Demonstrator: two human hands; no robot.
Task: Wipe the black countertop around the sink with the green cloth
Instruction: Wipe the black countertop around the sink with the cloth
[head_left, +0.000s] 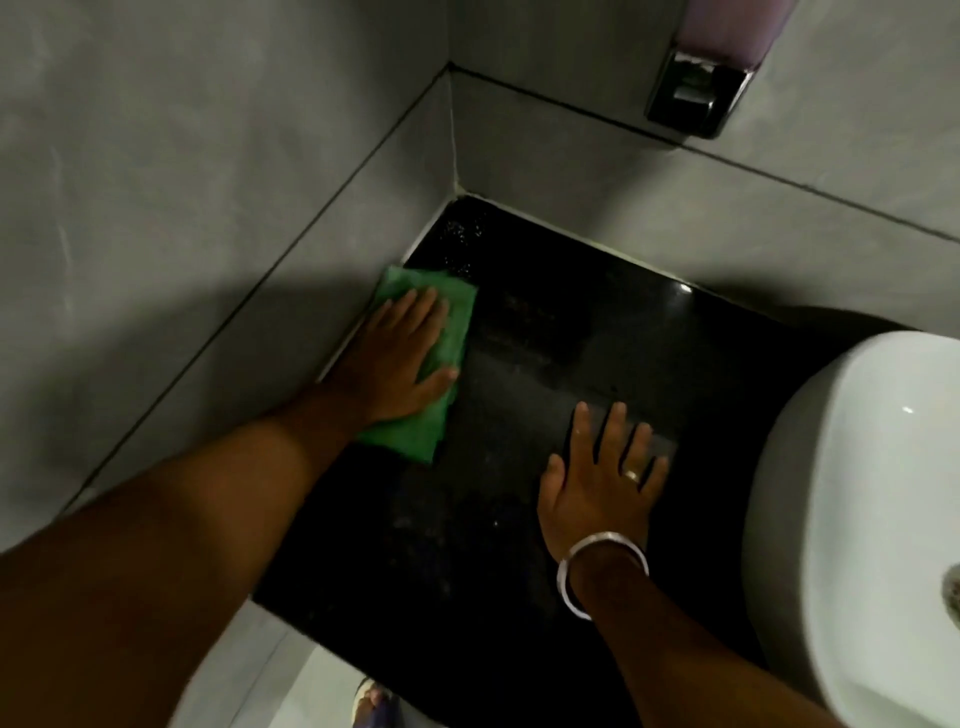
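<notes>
A folded green cloth (451, 312) lies flat on the black countertop (545, 364), against the left wall. My left hand (395, 358) presses down on the cloth with its palm and spread fingers. My right hand (602, 478) rests flat on the bare countertop to the right, fingers apart, holding nothing; it wears a ring and a silver bangle. The white sink (852, 519) stands at the right edge of the countertop, close to my right hand.
Grey tiled walls (208, 182) meet in a corner behind the countertop. A soap dispenser (698, 93) hangs on the back wall at the upper right. Water specks sit in the far corner (462, 234). A foot in a sandal (371, 701) shows on the floor below.
</notes>
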